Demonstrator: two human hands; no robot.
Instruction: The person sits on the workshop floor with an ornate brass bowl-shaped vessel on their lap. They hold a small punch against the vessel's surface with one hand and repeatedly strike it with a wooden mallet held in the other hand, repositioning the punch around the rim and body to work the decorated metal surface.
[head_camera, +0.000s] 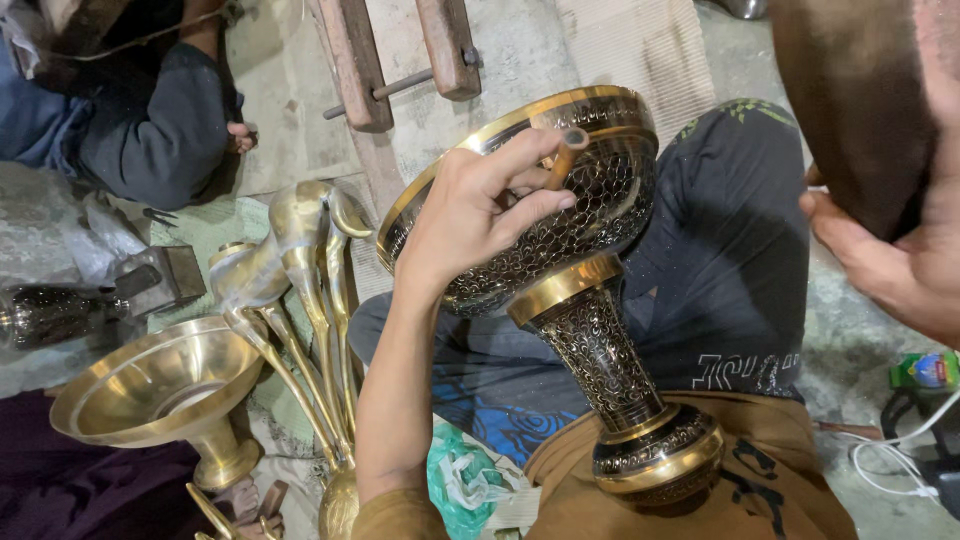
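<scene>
While my left hand (470, 215) curls over the rim of the big brass vase (560, 290), its fingers are bent together around a small brown stick tool (562, 160), which I pinch between thumb and first finger. The tool's tip sits just inside the wide bowl at the top. This vase is shaped like a goblet. It has a round bowl, a thin neck and a fat round foot. Its skin is dark and bumpy with tiny carved swirls, and smooth gold bands shine at the rim, under the bowl and around the foot. The foot rests near me, against my brown shirt, and the bowl tilts away toward the far side.

My right hand (885, 265) is at the right edge, close to the camera and blurry. It presses against a big dark brown round thing (850, 100), but I cannot tell if the fingers are closed on it.

To the left stands a plain brass bowl stand (160, 385), smooth and yellow, with a wide open cup. Beside it rise tall brass leaf shapes (300, 290), long and curvy with thin stems. Another person in dark trousers (720, 250) sits just behind the vase. Far off lies a wooden clamp (400, 60) on the grey floor. A green plastic bag (465, 485) sits near my arm.
</scene>
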